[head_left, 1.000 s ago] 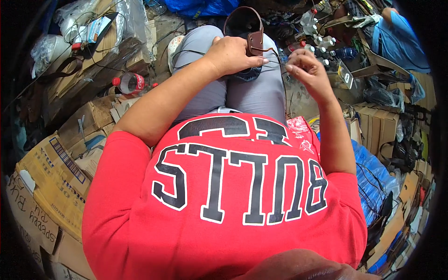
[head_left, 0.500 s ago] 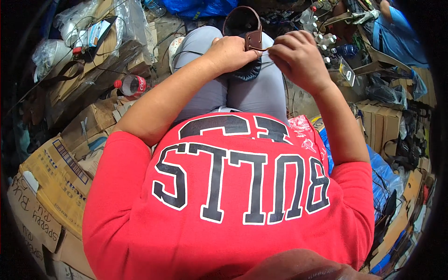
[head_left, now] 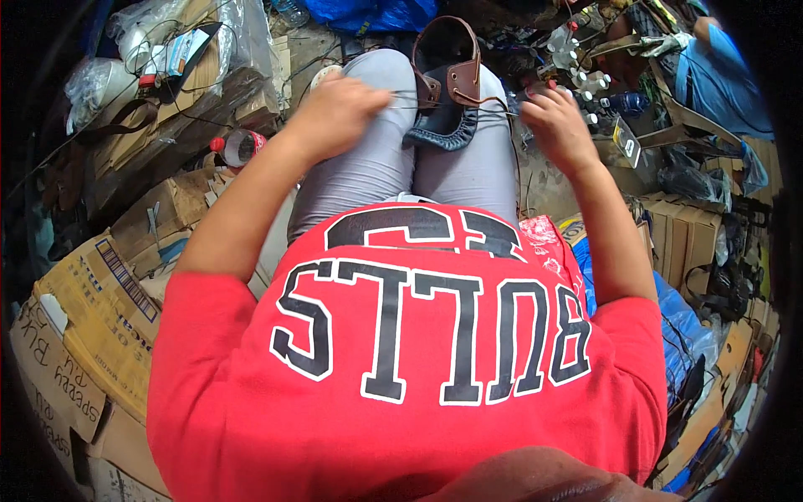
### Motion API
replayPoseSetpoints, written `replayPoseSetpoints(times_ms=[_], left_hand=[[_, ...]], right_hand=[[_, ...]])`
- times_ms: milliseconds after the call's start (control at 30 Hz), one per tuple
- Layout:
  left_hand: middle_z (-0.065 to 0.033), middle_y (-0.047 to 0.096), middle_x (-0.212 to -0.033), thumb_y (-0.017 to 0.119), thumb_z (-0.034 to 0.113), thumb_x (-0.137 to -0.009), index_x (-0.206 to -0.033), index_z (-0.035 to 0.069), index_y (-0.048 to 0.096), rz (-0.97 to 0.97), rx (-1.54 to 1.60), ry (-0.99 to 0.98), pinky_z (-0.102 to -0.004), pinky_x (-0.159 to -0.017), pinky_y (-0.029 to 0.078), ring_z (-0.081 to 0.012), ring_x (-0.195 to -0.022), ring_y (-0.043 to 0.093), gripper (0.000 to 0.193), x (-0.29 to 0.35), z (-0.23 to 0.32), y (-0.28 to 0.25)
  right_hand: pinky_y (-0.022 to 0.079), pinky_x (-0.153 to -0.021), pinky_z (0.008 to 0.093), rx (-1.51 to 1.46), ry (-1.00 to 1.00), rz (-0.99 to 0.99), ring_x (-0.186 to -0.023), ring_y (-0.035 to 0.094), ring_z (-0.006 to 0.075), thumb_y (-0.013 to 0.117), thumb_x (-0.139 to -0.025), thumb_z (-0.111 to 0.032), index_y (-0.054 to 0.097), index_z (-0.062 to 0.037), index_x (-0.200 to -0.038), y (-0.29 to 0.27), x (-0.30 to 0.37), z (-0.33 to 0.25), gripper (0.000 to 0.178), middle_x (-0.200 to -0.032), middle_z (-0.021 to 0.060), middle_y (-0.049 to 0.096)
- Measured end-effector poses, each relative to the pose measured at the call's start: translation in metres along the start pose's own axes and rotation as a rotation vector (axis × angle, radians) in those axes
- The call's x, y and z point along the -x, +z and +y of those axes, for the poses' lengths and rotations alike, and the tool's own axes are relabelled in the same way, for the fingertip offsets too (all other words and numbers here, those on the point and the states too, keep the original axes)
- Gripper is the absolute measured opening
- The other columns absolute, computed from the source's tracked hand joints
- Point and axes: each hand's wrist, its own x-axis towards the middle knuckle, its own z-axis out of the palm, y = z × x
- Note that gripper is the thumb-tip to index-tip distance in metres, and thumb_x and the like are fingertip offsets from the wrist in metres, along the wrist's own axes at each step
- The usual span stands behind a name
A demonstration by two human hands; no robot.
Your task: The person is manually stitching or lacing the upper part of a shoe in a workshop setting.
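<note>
Between both hands [head_left: 339,113] [head_left: 556,125], brown leather sandal [head_left: 447,79]

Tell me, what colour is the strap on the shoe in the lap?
Brown; the strap shows best in the head view.

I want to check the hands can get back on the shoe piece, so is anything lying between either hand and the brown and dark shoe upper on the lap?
Nothing visible does. The shoe upper sits on the knees between the left hand and right hand; only thin threads run across the gaps.
</note>
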Motion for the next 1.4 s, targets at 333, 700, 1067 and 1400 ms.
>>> replayPoseSetpoints(times_ms=[333,700,1067,1400], left_hand=[[-0.0059,0.062,-0.087,0.056,0.01,-0.091,-0.086,0.002,0.06,0.28,1.304,0.234,-0.0249,-0.08,0.046,-0.0119,-0.091,0.058,0.011,-0.039,0.049,-0.056],[-0.0108,0.062,-0.084,0.064,0.015,-0.081,-0.089,0.003,0.067,0.295,0.04,-0.524,-0.0313,-0.071,0.046,-0.0224,-0.078,0.059,0.014,0.099,-0.081,-0.071],[-0.0098,0.06,-0.106,0.069,0.016,-0.075,-0.108,0.01,0.066,0.26,0.236,-0.4,-0.0308,-0.083,0.045,-0.022,-0.098,0.058,0.033,0.027,-0.015,-0.036],[-0.0037,0.059,-0.103,0.077,0.009,-0.067,-0.11,0.004,0.058,-0.012,0.814,-0.077,-0.0272,-0.09,0.042,-0.0159,-0.099,0.056,0.047,-0.095,0.01,0.032]], right_hand=[[0.047,-0.079,0.0308,-1.901,0.171,0.442,-0.089,0.06,0.0168,0.052,-0.093,-0.013,0.059,-0.0004,-0.1,-0.024,-0.041,-0.028,0.016,-0.098,0.0074,0.061],[0.047,-0.077,0.031,-0.518,0.581,-0.17,-0.087,0.061,0.0255,0.06,-0.079,-0.011,0.067,-0.0033,-0.095,-0.002,0.098,0.036,0.019,-0.091,0.0114,0.062],[0.047,-0.075,0.025,-0.813,0.668,-0.091,-0.083,0.061,0.0145,0.064,-0.077,-0.003,0.069,-0.0067,-0.098,0.009,0.085,0.009,0.021,-0.091,0.0062,0.065],[0.047,-0.071,0.0236,-0.906,0.361,0.034,-0.081,0.058,0.011,0.065,-0.079,0.002,0.07,-0.0084,-0.091,0.008,-0.029,-0.021,0.017,-0.087,0.0016,0.056]])
